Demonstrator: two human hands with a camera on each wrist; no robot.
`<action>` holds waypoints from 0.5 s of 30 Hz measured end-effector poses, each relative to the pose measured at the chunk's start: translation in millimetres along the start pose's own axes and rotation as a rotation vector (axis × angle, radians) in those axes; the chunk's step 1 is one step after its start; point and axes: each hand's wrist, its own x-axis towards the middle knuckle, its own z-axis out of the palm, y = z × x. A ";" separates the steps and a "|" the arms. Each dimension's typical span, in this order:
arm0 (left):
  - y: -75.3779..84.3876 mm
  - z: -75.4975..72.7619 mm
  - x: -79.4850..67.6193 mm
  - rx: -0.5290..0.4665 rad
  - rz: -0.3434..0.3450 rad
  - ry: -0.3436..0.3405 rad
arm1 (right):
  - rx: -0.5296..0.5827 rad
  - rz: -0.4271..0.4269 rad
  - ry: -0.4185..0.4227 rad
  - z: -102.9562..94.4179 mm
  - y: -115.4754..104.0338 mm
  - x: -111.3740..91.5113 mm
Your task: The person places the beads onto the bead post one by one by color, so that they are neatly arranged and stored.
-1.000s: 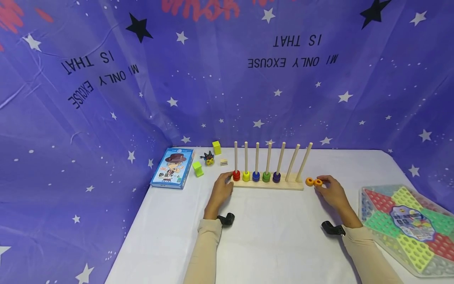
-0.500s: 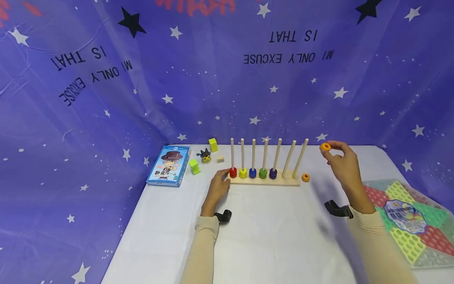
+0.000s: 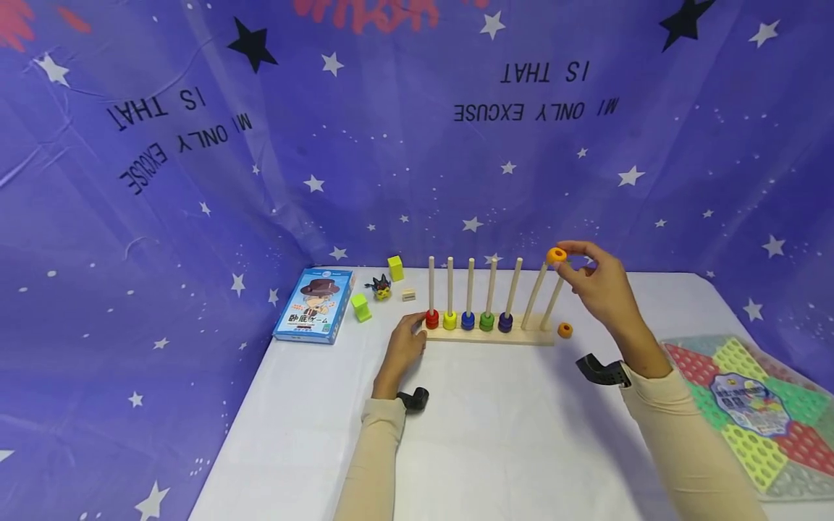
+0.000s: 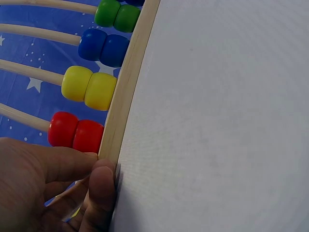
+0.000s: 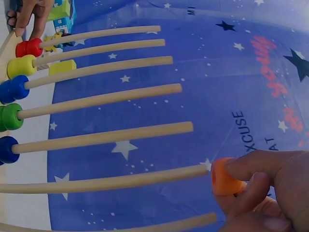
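A wooden peg rack [image 3: 482, 337] with a row of upright pegs stands on the table. Pairs of red, yellow, blue, green and dark purple beads sit at the bottom of the five left pegs; the two right pegs are bare. My left hand [image 3: 405, 349] pinches the rack's left end beside the red beads [image 4: 77, 133]. Up near the top of the sixth peg [image 5: 106, 182], my right hand [image 3: 602, 293] pinches an orange bead [image 5: 226, 177] between thumb and fingers. In the right wrist view the bead is close to that peg's tip. Another orange bead [image 3: 565, 330] lies by the rack's right end.
A blue card box [image 3: 315, 305] lies at the left. Nearby are green blocks [image 3: 361, 307], a small dark-and-yellow figure [image 3: 381, 289] and a small pale block [image 3: 408, 295]. A Chinese checkers board [image 3: 749, 405] in clear wrapping lies at the right. Behind hangs a purple star-patterned cloth [image 3: 404, 145].
My right hand has picked up one of the two orange beads, raised it, then brought it left to the sixth peg's top. My left hand stays at the rack's end.
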 end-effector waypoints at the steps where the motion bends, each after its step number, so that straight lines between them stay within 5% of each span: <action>1: 0.2 0.3 -0.2 0.001 0.003 0.000 | -0.003 0.004 -0.006 1.4 0.6 -0.1; 15: 3.9 -0.9 -2.5 0.015 0.018 0.006 | -0.032 -0.020 -0.002 14.2 6.3 -1.8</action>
